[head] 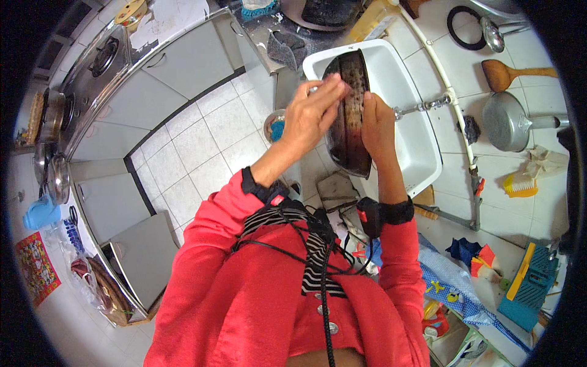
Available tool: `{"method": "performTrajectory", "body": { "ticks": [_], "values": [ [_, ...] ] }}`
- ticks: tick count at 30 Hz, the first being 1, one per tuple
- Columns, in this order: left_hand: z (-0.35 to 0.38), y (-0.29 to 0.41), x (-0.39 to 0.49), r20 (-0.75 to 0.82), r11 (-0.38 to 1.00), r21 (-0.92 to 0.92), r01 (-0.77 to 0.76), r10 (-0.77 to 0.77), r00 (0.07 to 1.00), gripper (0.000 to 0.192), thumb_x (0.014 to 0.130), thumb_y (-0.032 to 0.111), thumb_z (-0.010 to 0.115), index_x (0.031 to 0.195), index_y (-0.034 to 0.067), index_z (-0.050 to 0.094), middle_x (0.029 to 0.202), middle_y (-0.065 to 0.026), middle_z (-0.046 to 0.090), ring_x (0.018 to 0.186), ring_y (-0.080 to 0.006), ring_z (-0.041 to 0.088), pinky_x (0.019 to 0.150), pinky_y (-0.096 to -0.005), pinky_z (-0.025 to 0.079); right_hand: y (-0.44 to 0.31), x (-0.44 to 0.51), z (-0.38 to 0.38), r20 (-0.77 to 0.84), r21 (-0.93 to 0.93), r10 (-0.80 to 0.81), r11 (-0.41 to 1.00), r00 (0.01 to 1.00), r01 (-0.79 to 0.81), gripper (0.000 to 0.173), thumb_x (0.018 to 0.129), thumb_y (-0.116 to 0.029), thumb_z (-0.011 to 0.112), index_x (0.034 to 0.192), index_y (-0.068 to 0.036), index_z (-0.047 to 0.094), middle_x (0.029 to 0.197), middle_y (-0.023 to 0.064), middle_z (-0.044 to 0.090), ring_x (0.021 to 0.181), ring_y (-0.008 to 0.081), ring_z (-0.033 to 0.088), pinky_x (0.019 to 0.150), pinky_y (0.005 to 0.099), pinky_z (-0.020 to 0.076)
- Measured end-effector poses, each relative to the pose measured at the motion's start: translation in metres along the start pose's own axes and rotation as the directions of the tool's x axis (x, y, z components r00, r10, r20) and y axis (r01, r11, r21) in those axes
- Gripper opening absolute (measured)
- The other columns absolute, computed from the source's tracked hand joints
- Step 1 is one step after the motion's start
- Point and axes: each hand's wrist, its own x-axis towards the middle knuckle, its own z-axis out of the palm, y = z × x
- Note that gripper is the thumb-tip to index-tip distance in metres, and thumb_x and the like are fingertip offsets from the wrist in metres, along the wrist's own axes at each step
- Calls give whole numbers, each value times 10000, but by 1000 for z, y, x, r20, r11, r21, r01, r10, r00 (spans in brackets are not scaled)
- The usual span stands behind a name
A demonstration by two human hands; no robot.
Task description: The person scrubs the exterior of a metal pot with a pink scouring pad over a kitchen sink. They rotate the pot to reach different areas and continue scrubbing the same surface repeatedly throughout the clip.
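A dark, scorched metal pan [351, 133] is tipped on its side above the white sink basin [429, 172], its browned outer wall turned up. My right hand [379, 121] grips the pan by the edge on the right, thumb along the rim. Across the upper part of the wall lies my left hand [314, 108], fingers pressed against the metal. Something small and shiny shows by its thumb. The left fingertips are blurred, and whatever may be under them is hidden. A metal tap [415, 109] reaches over the basin from the wall, just right of my right hand.
A grey cloth [286, 49] and a yellow liquid bottle [373, 20] lie beyond the sink. On the tiled wall hang a wooden spatula [500, 75] and a metal ladle-like pot [506, 121]. A bowl with a blue scrubber [276, 130] stands low, left of the pan. Cables cross my front.
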Motion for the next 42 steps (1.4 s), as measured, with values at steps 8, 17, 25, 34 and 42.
{"method": "performTrajectory", "body": {
  "ticks": [8, 17, 25, 34, 42],
  "values": [
    [-8, 2, 36, -8, 999, 24, 37, -36, 999, 408, 739, 3, 677, 1143, 61, 674, 1278, -112, 615, 1036, -313, 617, 874, -369, 517, 4, -9, 1, 36, 11, 42, 999, 998, -43, 344, 1012, -249, 422, 852, 19, 567, 719, 261, 575, 652, 441, 559, 592, 459, 427],
    [-8, 11, 48, -1, 1000, 4, -3, 3, 1000, 399, 722, 7, 697, 1119, 46, 685, 1244, -103, 639, 1038, -309, 615, 901, -360, 514, 5, -10, 1, 33, 9, 32, 999, 999, -32, 361, 1012, -264, 422, 805, 5, 545, 691, 257, 564, 655, 458, 565, 579, 495, 406],
    [-5, -2, 54, 16, 999, -10, -53, 53, 998, 421, 762, -15, 656, 1163, 112, 679, 1254, -75, 638, 1027, -290, 615, 868, -363, 524, 4, -13, 1, 27, -3, 3, 1000, 1000, -3, 339, 1014, -269, 422, 847, -5, 553, 692, 254, 566, 670, 461, 570, 567, 488, 404],
    [-10, -1, 69, 52, 998, 6, -65, 65, 997, 379, 750, 15, 672, 1124, 79, 689, 1242, -72, 642, 1061, -277, 610, 869, -373, 522, 3, -16, 1, 21, -11, 16, 1000, 1000, -16, 354, 1018, -279, 420, 834, -1, 540, 671, 251, 560, 663, 462, 570, 575, 488, 409],
    [3, -8, 51, 32, 987, -27, -159, 160, 987, 393, 727, 8, 683, 1110, 95, 700, 1227, -87, 649, 1029, -302, 607, 882, -357, 508, 11, -13, -1, -1, -3, -25, 1000, 1000, 25, 358, 1015, -286, 419, 826, -7, 540, 678, 252, 566, 670, 466, 571, 593, 504, 417]
  ]
}}
